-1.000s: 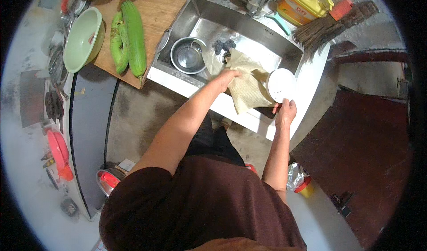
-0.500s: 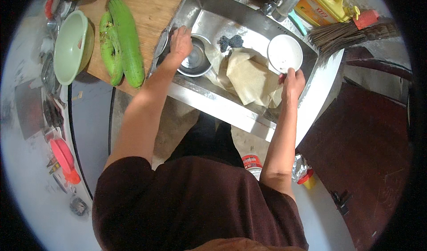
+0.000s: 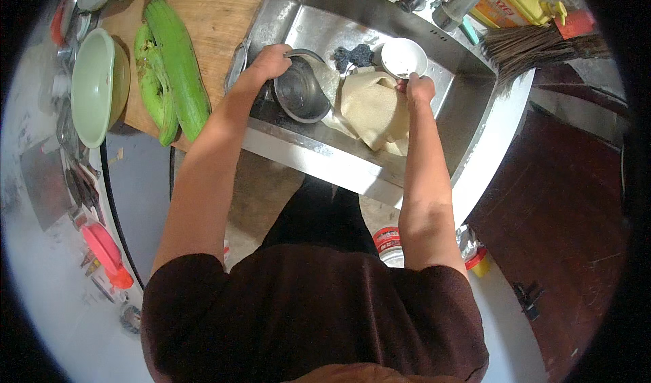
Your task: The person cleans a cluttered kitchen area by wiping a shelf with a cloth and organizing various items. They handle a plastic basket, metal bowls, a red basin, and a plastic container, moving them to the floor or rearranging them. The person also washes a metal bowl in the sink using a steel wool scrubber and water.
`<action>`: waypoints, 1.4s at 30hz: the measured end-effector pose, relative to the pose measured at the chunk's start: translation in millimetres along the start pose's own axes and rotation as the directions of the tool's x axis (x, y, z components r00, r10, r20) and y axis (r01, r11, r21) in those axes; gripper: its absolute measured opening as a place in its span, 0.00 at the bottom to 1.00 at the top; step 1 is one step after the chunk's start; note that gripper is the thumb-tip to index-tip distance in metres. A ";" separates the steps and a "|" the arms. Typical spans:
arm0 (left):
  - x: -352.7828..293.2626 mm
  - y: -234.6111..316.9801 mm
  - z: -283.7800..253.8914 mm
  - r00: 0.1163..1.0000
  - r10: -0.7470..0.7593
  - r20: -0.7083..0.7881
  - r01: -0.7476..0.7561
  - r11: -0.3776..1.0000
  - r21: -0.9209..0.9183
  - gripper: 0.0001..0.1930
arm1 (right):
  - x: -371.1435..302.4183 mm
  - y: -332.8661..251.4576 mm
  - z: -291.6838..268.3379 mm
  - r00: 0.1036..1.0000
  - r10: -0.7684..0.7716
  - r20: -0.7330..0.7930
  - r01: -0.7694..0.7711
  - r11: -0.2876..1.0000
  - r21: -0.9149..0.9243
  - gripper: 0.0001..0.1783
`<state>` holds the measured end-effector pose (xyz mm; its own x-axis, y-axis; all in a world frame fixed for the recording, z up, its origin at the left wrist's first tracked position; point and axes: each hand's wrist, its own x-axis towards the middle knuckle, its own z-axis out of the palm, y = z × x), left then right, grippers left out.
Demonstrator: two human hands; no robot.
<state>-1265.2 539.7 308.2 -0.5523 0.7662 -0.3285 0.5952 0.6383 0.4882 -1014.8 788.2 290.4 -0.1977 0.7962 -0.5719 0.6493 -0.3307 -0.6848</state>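
Note:
Over the left part of the sink (image 3: 468,111), my left hand (image 3: 272,61) is closed on the rim of a round metal bowl (image 3: 300,92). The bowl is tilted, its hollow side facing me. My right hand (image 3: 419,88) grips the near edge of a small white bowl (image 3: 404,58), with thumb at the rim and fingers under it. Small dark specks show inside the white bowl. Between the two bowls lies a crumpled beige cloth (image 3: 374,106). Behind it is a dark scouring pad (image 3: 354,57).
A metal faucet (image 3: 468,0) reaches over the sink's far edge. To its right are a yellow jug (image 3: 505,0) and a straw brush (image 3: 522,50). On the left, two green gourds (image 3: 178,67) lie on a wooden board (image 3: 224,16), beside a pale green basin (image 3: 95,88).
My right hand has brought the white bowl leftward, over the cloth's far edge. The metal bowl has tipped up in my left hand.

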 end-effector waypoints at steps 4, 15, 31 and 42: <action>6.3 15.2 -21.5 0.926 -0.348 0.148 0.347 0.937 0.036 0.13 | 12.2 15.9 4.5 0.997 -0.056 -0.055 0.045 0.982 -0.184 0.14; 30.3 37.6 -49.1 0.568 -0.558 0.605 0.644 0.759 0.095 0.14 | 16.0 53.1 -0.2 0.986 -0.050 -0.157 0.045 0.998 -0.034 0.29; 8.3 69.2 -59.9 0.370 -0.322 0.871 0.645 0.764 0.008 0.10 | -181.6 -25.8 -21.3 0.712 -0.588 0.385 0.577 0.801 0.156 0.24; 82.4 72.8 83.4 0.960 0.279 0.008 -0.278 0.958 -0.071 0.26 | -167.2 23.0 -62.7 0.917 -0.238 0.320 -0.163 0.509 0.845 0.10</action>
<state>-1218.7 655.4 249.2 -0.3595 0.9145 -0.1855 0.6822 0.3932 0.6164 -920.7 679.2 398.6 -0.5706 0.6466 -0.5062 -0.2580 -0.7264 -0.6370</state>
